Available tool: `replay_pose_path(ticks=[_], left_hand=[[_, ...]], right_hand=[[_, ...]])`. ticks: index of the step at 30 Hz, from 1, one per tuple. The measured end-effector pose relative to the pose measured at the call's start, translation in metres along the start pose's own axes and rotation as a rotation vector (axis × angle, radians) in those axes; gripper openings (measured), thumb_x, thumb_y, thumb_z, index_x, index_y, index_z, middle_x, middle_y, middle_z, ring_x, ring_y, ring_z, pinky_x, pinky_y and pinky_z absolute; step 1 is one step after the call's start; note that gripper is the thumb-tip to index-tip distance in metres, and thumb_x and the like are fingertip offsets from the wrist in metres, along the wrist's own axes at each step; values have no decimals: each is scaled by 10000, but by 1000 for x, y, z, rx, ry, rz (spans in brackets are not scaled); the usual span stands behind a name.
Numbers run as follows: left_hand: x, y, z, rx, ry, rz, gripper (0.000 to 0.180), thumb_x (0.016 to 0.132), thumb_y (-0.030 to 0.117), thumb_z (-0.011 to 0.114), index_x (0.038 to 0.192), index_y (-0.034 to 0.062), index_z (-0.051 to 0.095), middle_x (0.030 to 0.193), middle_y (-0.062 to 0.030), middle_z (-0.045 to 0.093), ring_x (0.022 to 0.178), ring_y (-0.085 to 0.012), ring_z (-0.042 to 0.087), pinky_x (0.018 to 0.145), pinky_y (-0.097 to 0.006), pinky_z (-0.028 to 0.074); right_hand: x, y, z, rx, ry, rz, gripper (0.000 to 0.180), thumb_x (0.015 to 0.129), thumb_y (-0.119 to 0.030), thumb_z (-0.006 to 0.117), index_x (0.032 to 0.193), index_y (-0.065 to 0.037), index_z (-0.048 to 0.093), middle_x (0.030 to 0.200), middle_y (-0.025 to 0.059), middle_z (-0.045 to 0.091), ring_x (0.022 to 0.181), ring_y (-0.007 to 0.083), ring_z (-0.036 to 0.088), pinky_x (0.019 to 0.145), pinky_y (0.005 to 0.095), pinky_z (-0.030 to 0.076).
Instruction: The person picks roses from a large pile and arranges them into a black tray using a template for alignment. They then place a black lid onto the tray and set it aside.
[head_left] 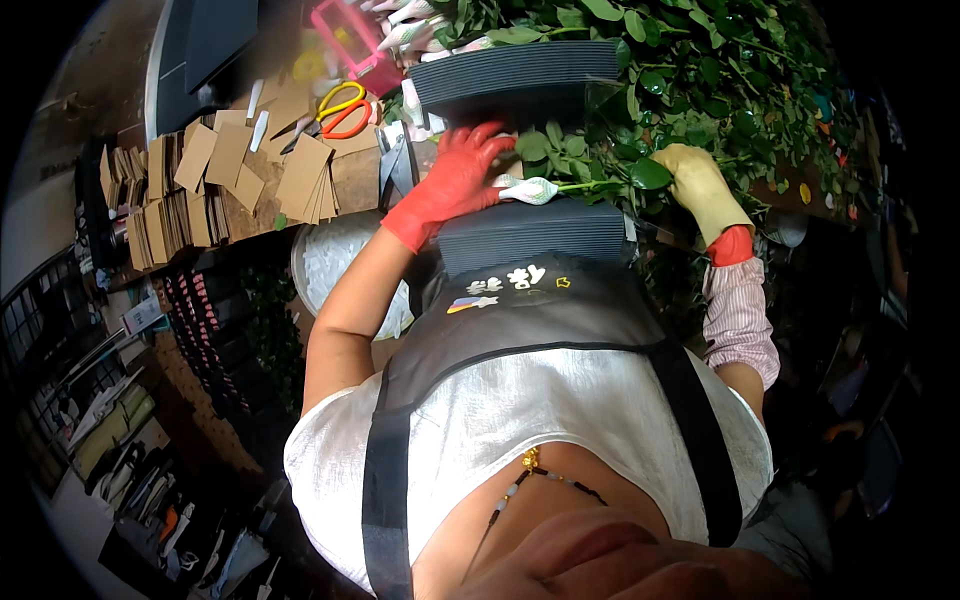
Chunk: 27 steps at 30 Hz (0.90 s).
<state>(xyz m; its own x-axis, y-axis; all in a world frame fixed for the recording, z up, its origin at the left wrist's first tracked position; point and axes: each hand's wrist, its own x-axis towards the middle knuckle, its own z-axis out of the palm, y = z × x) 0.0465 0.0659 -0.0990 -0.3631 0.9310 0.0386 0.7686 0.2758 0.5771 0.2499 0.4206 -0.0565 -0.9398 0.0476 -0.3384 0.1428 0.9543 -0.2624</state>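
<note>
My left hand (450,185), in a red rubber glove, reaches into the gap between two ribbed black blocks, the far block (515,82) and the near block (535,235). Its fingers are spread, with the thumb by a rosebud (530,190) in a white net sleeve. The rosebud lies on its side along the near block, its green stem (595,186) running right among leaves. My right hand (695,190), in a pale yellow glove over a red one, is closed around the rose stems; its fingertips are partly hidden by leaves.
Leafy rose stems (740,85) heap over the right and far side. On the bench at left lie cardboard pieces (310,180), orange-and-yellow-handled scissors (340,112) and a pink plastic frame (350,45). Below the bench edge sits a round bin (345,265) with white material.
</note>
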Motion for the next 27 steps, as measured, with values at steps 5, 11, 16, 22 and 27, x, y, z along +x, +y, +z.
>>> replay_pose_path(ticks=[5, 11, 16, 22, 27], left_hand=[[-1, -3, -7, -239, -131, -13, 592, 752, 187, 869, 1300, 109, 660, 1281, -105, 689, 1192, -349, 569, 1023, -440, 483], [-1, -2, -8, -380, -80, 26, 463, 849, 268, 820, 1264, 97, 707, 1204, -116, 718, 1040, -366, 625, 1000, -441, 501], [-16, -32, 30, -1340, -37, -475, 446, 945, 168, 734, 1363, 42, 649, 1244, -122, 727, 1151, -216, 669, 900, -370, 548], [-4, -1, 8, -889, 5, -547, 690, 861, 110, 832, 1496, 106, 562, 1327, -92, 648, 1117, -176, 636, 984, -326, 522], [-11, -7, 20, -711, 87, -373, 546, 905, 103, 796, 1428, 144, 646, 1320, -121, 630, 1175, -240, 642, 1004, -345, 527]], right_hand=[[-8, 6, 8, 323, -91, 105, 441, 793, 12, 734, 1213, -120, 713, 1216, 169, 716, 1132, 344, 693, 955, 395, 555], [-32, -16, -65, 457, 224, 166, 364, 871, 41, 637, 1224, -23, 699, 1273, 139, 695, 1227, 294, 648, 1052, 341, 498], [9, -32, -22, 281, 264, -217, 372, 863, 5, 665, 1224, -67, 715, 1170, 164, 729, 1101, 353, 685, 958, 422, 552], [43, -33, 25, -126, -37, -4, 380, 861, -93, 709, 1231, -167, 745, 1087, 167, 749, 989, 383, 715, 863, 465, 586], [40, 0, -43, 126, 418, -58, 272, 958, -199, 681, 1217, -139, 739, 1070, 140, 754, 1028, 366, 706, 898, 462, 578]])
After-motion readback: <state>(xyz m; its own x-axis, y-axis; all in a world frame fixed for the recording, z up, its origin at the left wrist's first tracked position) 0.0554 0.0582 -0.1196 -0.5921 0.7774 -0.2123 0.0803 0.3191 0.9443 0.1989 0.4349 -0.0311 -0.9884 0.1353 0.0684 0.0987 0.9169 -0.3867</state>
